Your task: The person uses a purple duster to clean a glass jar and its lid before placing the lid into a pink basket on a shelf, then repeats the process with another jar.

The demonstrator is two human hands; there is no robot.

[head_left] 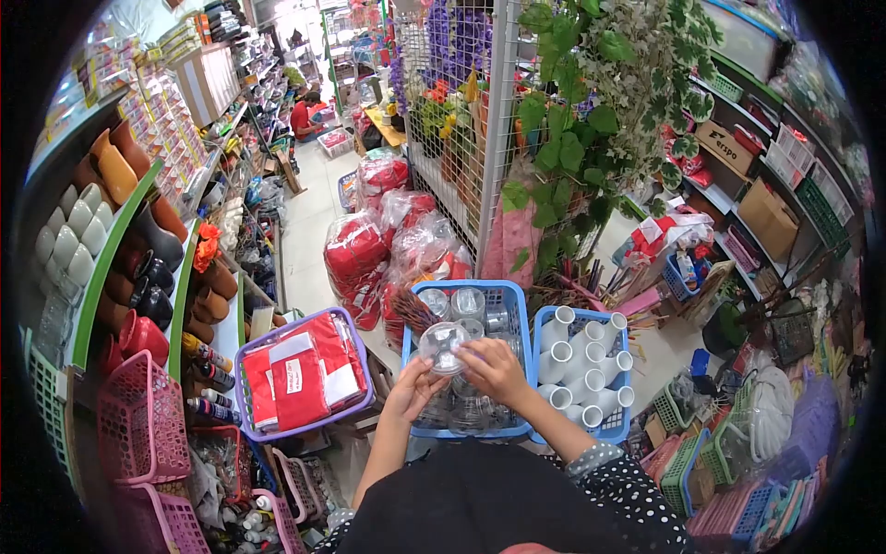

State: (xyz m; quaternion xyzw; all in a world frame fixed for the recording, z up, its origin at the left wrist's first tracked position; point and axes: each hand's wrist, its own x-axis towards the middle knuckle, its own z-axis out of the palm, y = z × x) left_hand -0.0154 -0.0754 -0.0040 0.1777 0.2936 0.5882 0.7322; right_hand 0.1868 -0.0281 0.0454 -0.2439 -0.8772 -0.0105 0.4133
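Plastic, clear and shiny, is forming the round container (442,349) that both hands are holding at the centre of the frame, above a blue basket (523,355). The left hand (412,390) is gripping its lower left side with bent fingers; the right hand (496,371) is pinching its right edge. Whether a separate lid is sitting on it, I cannot tell.

Slipping looks like the likeliest trouble: the wall is seeming smooth and thin, and the fingertips are pressing only near the edge, so a loosening pinch could be dropping it onto the clear containers (468,302) below. Pressing too hard could be denting or cracking it.

Just beyond the container, to its upper left, a bundle of brown twigs (413,308) is leaning over the basket's rim; a careless swing could be snagging its ends or tipping it out.

Right of centre, white vases (584,371) are standing closely packed in a second blue basket (629,323). The right forearm is passing near that basket's lower left corner, so an elbow swinging outward could be jarring them together and chipping them, should they be brittle.
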